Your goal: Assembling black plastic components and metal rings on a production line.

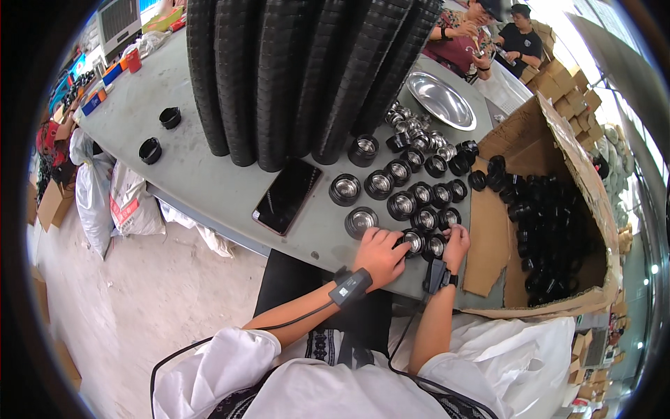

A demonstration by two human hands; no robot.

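Observation:
Round black caps with shiny silver insides stand in a loose group on the grey table. My left hand (380,257) has its fingers bent round the left side of a black cap (413,241) near the table's front edge. Just right of it, my right hand (457,248) is curled against a second black cap (434,246); its fingertips are partly hidden. Another cap (361,222) sits beyond my left fingers. Small silver cups (412,126) are heaped farther back, behind the caps.
Tall stacks of black rings (279,84) rise at the table's back. A phone (287,195) lies left of the caps. To the right, a cardboard box (586,202) holds many black pieces. A steel tray (443,101) stands behind; two people (467,42) work across the table.

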